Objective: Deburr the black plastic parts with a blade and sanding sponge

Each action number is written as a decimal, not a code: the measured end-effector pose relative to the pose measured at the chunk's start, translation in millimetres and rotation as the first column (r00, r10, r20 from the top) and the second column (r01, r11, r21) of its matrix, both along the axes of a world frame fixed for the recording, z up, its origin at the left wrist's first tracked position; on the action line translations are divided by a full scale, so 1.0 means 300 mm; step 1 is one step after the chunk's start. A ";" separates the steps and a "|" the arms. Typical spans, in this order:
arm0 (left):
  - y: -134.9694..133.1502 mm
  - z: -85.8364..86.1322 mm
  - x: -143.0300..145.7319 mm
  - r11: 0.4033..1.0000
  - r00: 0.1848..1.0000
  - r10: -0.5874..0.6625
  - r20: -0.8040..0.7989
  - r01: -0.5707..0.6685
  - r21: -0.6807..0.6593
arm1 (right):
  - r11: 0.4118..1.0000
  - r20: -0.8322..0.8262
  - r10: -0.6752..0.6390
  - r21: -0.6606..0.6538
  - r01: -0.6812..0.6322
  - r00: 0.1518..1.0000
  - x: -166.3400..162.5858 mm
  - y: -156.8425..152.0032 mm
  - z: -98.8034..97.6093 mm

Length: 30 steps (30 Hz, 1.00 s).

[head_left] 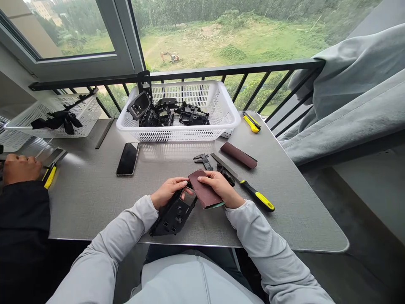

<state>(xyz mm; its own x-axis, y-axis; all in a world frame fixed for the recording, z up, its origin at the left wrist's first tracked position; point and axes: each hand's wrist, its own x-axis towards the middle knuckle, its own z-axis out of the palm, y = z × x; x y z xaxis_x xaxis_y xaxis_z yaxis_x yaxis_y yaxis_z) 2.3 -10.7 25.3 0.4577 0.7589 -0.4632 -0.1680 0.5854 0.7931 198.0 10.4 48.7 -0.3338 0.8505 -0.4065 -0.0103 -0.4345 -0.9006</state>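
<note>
Folded sandpaper on my black plastic housing (173, 216), lower middle of the frame

My left hand (169, 192) grips the housing while my right hand (220, 188) holds the folded sandpaper (204, 190) on it. A yellow-handled file (243, 181) and caliper (202, 161) sit just beyond, below the white basket (177, 137).

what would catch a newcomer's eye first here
A white plastic basket of black plastic parts sits at the far edge of the grey table, against the balcony railing. Front and centre, the left hand grips a black plastic part while the right hand holds folded sandpaper against it. Beyond the railing, an orange excavator stands in a green field.
</note>
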 end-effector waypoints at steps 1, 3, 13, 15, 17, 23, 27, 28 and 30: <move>0.000 0.002 0.000 1.000 1.000 0.001 -0.001 -0.001 0.004 | 1.000 -0.002 0.003 0.001 -0.003 1.000 0.001 0.000 0.002; 0.000 0.005 0.001 1.000 1.000 0.002 -0.006 -0.002 0.010 | 1.000 -0.002 0.004 0.002 -0.004 1.000 0.004 0.000 0.003; -0.006 0.011 0.006 1.000 1.000 0.018 -0.017 -0.018 0.002 | 1.000 0.011 0.004 0.012 -0.004 1.000 0.004 -0.005 0.013; -0.005 0.013 0.005 1.000 1.000 0.017 -0.022 -0.017 0.012 | 1.000 0.006 -0.011 0.009 0.011 1.000 0.007 -0.004 0.015; -0.004 0.014 0.004 1.000 1.000 0.011 -0.029 -0.011 0.026 | 0.999 0.004 -0.044 0.009 0.044 0.999 0.008 -0.001 0.012; -0.003 0.019 0.002 0.997 0.998 -0.004 -0.067 0.009 0.077 | 0.995 -0.032 -0.099 -0.027 0.098 0.995 0.007 0.005 0.006; 0.001 0.023 0.003 0.996 0.997 0.019 -0.080 -0.012 0.084 | 0.992 -0.057 -0.118 -0.048 0.115 0.991 0.004 0.003 0.008; 0.001 0.023 0.004 0.996 0.996 0.029 -0.081 -0.022 0.084 | 0.992 -0.062 -0.120 -0.053 0.116 0.991 0.002 0.002 0.009; 0.003 0.023 0.006 0.996 0.996 0.045 -0.074 -0.039 0.082 | 0.991 -0.069 -0.121 -0.057 0.118 0.990 0.000 0.000 0.009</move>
